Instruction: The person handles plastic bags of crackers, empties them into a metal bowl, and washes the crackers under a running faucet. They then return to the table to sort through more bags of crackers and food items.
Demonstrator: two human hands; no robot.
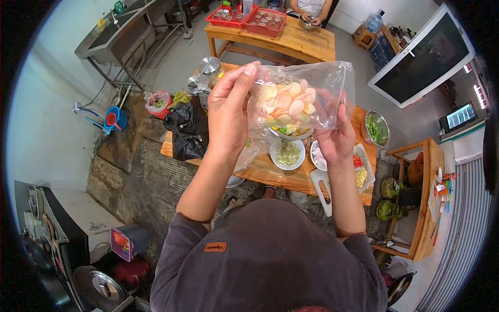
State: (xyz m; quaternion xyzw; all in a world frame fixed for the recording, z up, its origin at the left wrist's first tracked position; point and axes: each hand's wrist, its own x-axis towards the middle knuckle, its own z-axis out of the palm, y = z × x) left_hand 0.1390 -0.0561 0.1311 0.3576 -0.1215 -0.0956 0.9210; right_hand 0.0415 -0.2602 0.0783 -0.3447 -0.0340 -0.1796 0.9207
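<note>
Up in front of me is a clear plastic bag (pixel 332 78) holding pale, pinkish round slices (pixel 291 101). My left hand (pixel 228 112) pinches the bag's left edge, thumb in front. On the other side my right hand (pixel 338 138) grips the lower right, its fingers partly behind the plastic. Below the bag stands a bowl of mixed cut food (pixel 291 132), mostly hidden. A white bowl of pale green shreds (pixel 288 155) sits nearer to me. Beside it is a bowl of whitish pieces (pixel 319 156), partly covered by my right hand.
On the wooden table (pixel 265 174) lie a white cutting board (pixel 321 190), a tray of chopped red and yellow food (pixel 366 174) and a black plastic bag (pixel 187 130). A metal bowl of greens (pixel 376 127) stands at right. Another person (pixel 312 13) works at the back table (pixel 270 39).
</note>
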